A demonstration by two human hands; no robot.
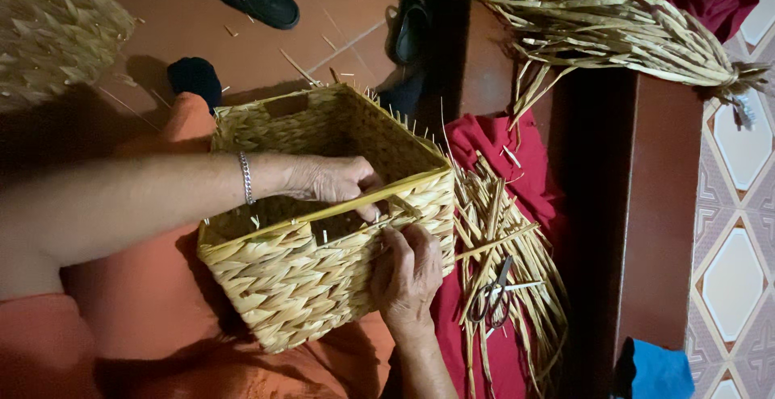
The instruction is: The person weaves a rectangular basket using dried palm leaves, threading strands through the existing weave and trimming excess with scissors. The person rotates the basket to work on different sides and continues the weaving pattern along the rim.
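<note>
Woven basket (311, 274) — a rectangular one of pale straw, rests on the person's orange-clad lap, its open mouth turned toward the left hand (335, 179). That hand reaches inside, fingers curled closed and pinching at the yellow rim near the corner. The right hand (408, 274) grips the outside wall just below the same rim, its fingers bent over the weave, almost touching the left fingertips. Beyond the right fingers, loose straw strips (500, 246) lie on a red cloth (492, 145), with scissors (494, 296) among them. A tied straw bundle (613, 36) sits farther off — well apart from both hands.
</note>
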